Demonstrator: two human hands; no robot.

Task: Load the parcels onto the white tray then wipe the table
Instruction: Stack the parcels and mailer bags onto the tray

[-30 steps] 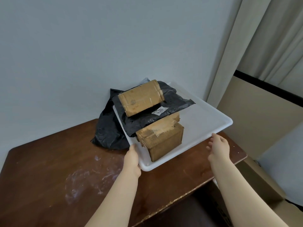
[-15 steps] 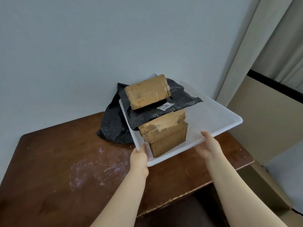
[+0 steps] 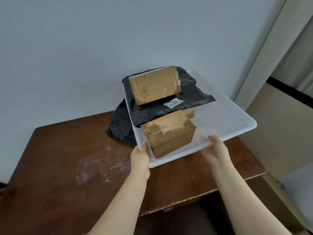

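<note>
Your left hand [image 3: 139,160] and right hand [image 3: 216,153] grip the white plastic tray [image 3: 228,122] by its near rim. Hold it level; the top brown cardboard box [image 3: 155,84] could slide.

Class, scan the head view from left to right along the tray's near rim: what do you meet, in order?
Powdery white smear → left hand → near cardboard box → right hand; both hands grip the white tray.
</note>
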